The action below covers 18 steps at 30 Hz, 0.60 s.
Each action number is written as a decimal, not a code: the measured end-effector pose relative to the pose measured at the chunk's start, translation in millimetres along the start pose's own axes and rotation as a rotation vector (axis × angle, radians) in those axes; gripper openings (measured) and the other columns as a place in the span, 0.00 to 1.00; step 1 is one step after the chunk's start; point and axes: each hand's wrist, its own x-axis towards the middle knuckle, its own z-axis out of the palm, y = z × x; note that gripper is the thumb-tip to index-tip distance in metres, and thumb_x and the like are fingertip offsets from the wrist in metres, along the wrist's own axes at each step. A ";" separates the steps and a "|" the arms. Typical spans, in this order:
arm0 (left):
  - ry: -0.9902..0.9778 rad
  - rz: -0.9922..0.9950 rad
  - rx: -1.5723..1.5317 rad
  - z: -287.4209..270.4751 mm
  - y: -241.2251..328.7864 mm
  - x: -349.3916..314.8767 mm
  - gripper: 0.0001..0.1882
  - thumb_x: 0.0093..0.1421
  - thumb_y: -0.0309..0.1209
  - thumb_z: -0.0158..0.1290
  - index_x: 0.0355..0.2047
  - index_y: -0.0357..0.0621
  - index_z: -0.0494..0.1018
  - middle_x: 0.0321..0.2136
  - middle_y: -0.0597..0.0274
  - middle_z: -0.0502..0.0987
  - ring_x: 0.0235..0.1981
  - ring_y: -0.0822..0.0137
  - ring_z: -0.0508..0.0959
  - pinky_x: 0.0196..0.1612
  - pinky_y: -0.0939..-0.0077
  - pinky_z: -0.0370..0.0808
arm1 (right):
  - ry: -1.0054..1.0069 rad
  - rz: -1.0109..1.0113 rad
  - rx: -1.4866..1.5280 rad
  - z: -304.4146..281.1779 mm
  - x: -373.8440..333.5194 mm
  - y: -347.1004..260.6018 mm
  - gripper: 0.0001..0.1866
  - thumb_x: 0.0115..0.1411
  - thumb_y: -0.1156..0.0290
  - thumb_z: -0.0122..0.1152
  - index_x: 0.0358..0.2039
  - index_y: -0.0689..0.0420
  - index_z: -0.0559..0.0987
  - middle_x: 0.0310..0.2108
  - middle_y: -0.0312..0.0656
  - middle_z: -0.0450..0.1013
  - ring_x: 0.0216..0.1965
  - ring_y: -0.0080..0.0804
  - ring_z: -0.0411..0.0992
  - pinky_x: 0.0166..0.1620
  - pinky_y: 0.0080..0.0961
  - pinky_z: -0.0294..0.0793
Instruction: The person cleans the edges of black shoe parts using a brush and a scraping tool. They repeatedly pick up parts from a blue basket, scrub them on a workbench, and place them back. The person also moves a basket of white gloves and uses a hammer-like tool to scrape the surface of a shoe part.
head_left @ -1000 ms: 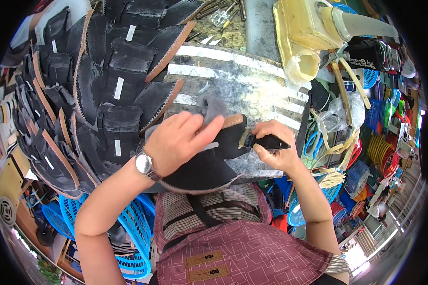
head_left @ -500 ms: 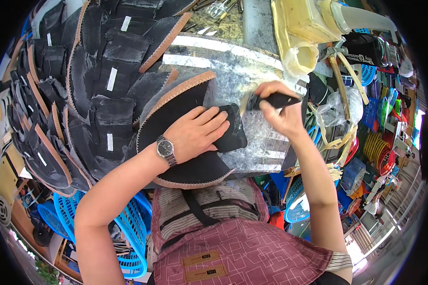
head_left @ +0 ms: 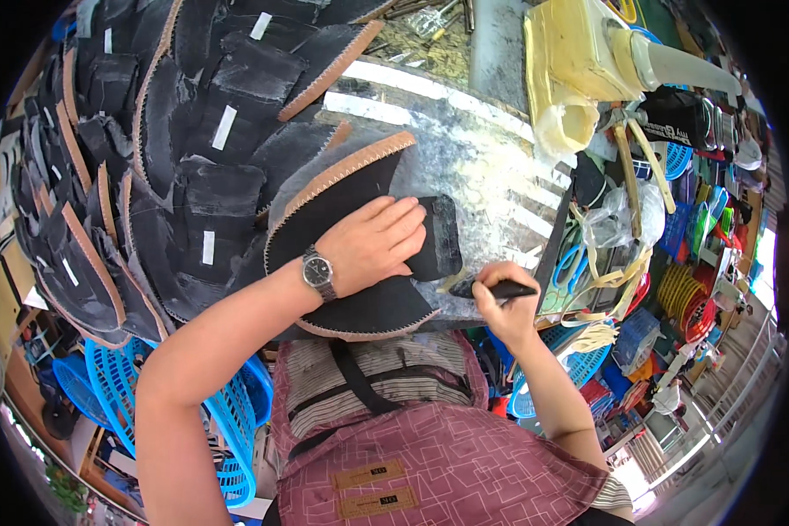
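Observation:
My left hand (head_left: 381, 235), with a watch on its wrist, is open and lies flat with its fingers stretched on a curved black upper piece (head_left: 368, 314) with a tan zigzag-stitched edge. Just past the fingertips a dark rectangular flap (head_left: 443, 238) with a shiny, wet-looking border sticks out over the smeared work surface (head_left: 491, 210). My right hand (head_left: 510, 307) is closed around a black-handled brush (head_left: 508, 289). The brush's pale tip points left, close to the flap's lower corner; I cannot tell whether it touches. Part of the upper piece is hidden under my left hand.
Many similar black pieces (head_left: 223, 188) with tan edges overlap across the left side. A yellowed, glue-crusted container (head_left: 579, 53) stands at the back right. Scissors with blue handles (head_left: 572, 267) hang by the right edge. Blue baskets (head_left: 228, 430) are below the table.
My right hand has moved toward me with the brush, from beside the flap's upper corner to its lower corner. My left hand stays on the upper piece. The view has shifted slightly.

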 end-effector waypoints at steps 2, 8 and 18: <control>0.028 -0.006 -0.048 0.7 -2.2 -1.4 0.28 0.38 0.37 0.61 0.39 0.38 0.67 0.44 0.52 0.66 0.52 0.54 0.65 0.54 0.62 0.64 | 0.117 0.036 0.184 4.3 19.6 -23.5 0.08 0.44 0.79 0.63 0.21 0.59 0.70 0.23 0.39 0.71 0.25 0.26 0.69 0.31 0.20 0.68; 0.118 -0.033 -0.121 5.6 -3.9 -8.7 0.29 0.36 0.38 0.62 0.36 0.36 0.64 0.39 0.50 0.66 0.49 0.48 0.67 0.52 0.62 0.67 | 0.055 -0.339 -0.153 20.8 7.8 -12.3 0.12 0.39 0.79 0.66 0.22 0.59 0.70 0.26 0.44 0.72 0.27 0.33 0.72 0.32 0.26 0.71; 0.177 -0.431 0.058 -63.0 14.6 -31.8 0.37 0.34 0.33 0.65 0.48 0.40 0.65 0.53 0.47 0.60 0.54 0.48 0.61 0.57 0.59 0.59 | 0.182 -0.161 -0.197 -62.9 53.5 -26.8 0.08 0.41 0.78 0.63 0.20 0.59 0.71 0.23 0.39 0.71 0.27 0.27 0.70 0.33 0.21 0.68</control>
